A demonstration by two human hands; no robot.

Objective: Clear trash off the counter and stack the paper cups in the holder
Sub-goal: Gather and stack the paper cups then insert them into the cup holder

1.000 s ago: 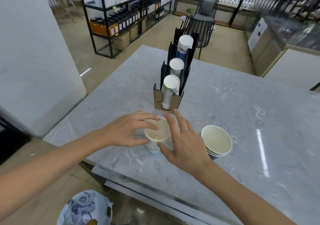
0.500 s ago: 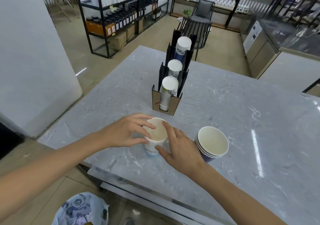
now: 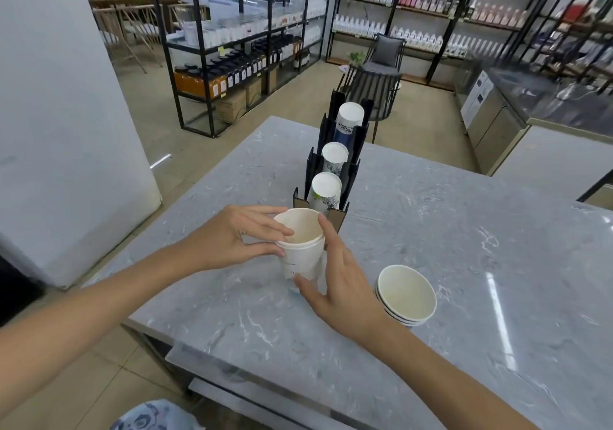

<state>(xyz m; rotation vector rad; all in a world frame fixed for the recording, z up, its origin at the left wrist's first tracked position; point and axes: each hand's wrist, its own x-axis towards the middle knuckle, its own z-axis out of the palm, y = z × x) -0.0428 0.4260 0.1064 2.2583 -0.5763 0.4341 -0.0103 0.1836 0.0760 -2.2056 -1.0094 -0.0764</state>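
Note:
A stack of white paper cups (image 3: 302, 250) stands open side up near the front of the grey marble counter (image 3: 464, 263). My left hand (image 3: 238, 237) grips its rim from the left. My right hand (image 3: 335, 280) holds its lower side from the right. Just behind it stands the black and brown cup holder (image 3: 335, 177) with three slots, each holding an upturned stack of cups. A second short stack of blue-sided paper cups (image 3: 406, 295) sits to the right of my right hand.
A bag-lined bin (image 3: 152, 418) shows below the counter's front edge. A white pillar (image 3: 66, 114) stands to the left. Black shelving (image 3: 238, 41) and a dark chair (image 3: 374, 91) stand beyond the counter's far edge.
Both hands have closed on the white cup stack, which now stands taller and higher than before. The camera has tilted up a little.

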